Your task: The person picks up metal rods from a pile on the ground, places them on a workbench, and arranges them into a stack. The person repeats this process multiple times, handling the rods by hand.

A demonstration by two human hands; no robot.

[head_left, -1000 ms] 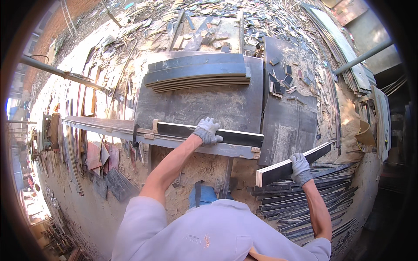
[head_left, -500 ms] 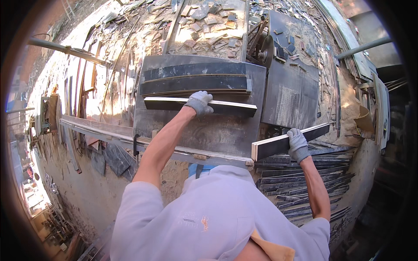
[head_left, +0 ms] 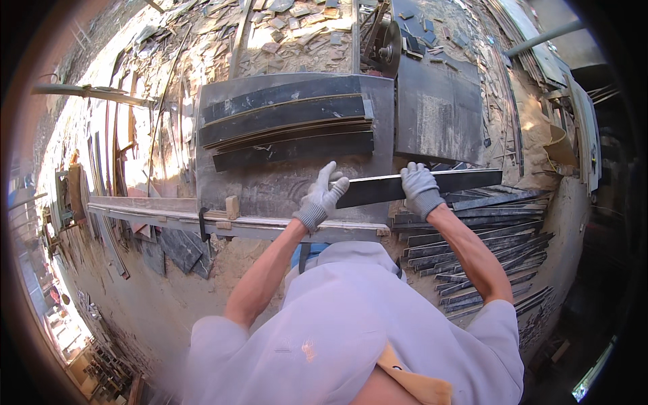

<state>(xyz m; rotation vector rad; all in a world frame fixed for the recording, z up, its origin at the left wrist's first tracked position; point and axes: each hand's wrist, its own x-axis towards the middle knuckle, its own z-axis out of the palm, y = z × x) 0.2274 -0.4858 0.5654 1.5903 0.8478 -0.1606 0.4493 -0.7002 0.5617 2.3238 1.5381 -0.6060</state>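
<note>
My right hand (head_left: 420,188), in a pale knitted work glove, is closed around a long black-faced board strip (head_left: 466,179) with a pale edge. The strip lies crosswise, its left part over the near right of a dark metal table (head_left: 270,189). At the strip's left end is my left hand (head_left: 320,200), gloved too, its thumb and fingers apart; whether it touches the end I cannot tell. Farther back on the table sits a stack of black strips (head_left: 287,115), with a single black strip (head_left: 297,150) along its near side.
A circular saw blade (head_left: 388,50) stands beyond the table, beside a second dark metal panel (head_left: 439,121). Along the near edge runs a rail (head_left: 297,229) with a small wooden block (head_left: 233,207). Many black strips (head_left: 472,256) are piled lower right; offcuts (head_left: 290,30) litter the far ground.
My left hand has let go of the strip on the table and come nearer, to the other strip's end. My right hand has carried its strip leftward. The released strip lies against the stack.
</note>
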